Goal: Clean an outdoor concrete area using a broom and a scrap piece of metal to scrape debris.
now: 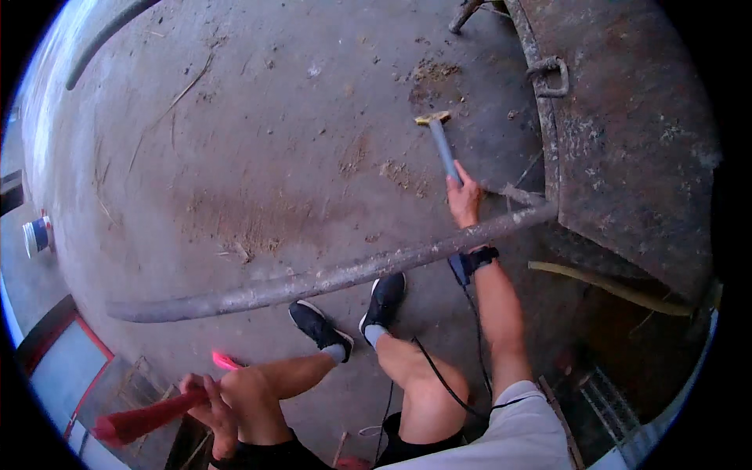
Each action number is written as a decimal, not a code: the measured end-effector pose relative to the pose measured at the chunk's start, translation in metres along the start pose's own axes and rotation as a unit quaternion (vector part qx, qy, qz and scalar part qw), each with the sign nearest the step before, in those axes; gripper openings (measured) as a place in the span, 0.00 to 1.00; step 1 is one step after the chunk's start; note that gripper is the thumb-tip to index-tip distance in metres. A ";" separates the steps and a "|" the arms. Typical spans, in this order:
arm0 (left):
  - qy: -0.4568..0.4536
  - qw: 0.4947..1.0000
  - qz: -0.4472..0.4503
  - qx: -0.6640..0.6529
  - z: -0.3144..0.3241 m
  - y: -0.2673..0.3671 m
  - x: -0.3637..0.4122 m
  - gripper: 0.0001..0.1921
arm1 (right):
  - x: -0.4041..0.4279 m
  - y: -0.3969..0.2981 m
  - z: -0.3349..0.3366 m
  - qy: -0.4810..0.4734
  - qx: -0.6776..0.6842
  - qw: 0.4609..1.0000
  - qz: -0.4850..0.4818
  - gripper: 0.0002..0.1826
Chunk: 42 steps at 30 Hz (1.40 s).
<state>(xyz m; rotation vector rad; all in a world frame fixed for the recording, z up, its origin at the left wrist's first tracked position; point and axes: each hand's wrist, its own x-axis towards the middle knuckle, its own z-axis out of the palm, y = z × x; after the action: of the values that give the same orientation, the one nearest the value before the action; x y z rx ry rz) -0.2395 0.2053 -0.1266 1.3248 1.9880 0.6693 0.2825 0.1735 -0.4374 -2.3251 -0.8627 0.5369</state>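
Note:
My right hand grips a short tool by its grey handle. Its narrow yellowish crosswise head points at loose dirt on the concrete floor; whether it is a scraper or a brush, I cannot tell. That arm passes beneath a metal pipe handle of what looks like a wheelbarrow. Beside my left knee, my left hand holds a long red object, blurred and wider at its outer end. A bright pink piece shows just beyond the knee; whether it joins the red object is unclear.
The rusty metal tray with a welded loop stands at right. A second pipe handle curves at upper left. A yellowish hose-like length lies at right. A black cable hangs from my right wrist. A white-and-blue tub sits far left.

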 end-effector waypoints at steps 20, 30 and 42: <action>-0.016 1.000 0.003 -0.002 0.016 -0.025 0.027 0.07 | 0.074 0.027 -0.024 0.100 0.163 0.968 0.166 0.22; 0.038 0.998 0.039 0.006 0.012 -0.046 0.041 0.08 | 0.004 0.021 -0.011 0.211 0.355 0.855 0.314 0.22; 0.024 1.000 0.001 0.001 0.029 -0.016 0.028 0.07 | 0.012 0.024 0.026 0.099 0.068 0.986 0.120 0.25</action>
<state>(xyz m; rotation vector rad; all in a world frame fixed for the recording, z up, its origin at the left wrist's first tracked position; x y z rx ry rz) -0.2347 0.2278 -0.1638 1.3231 2.0263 0.7055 0.2874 0.1770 -0.4740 -2.3225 -0.4437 0.4394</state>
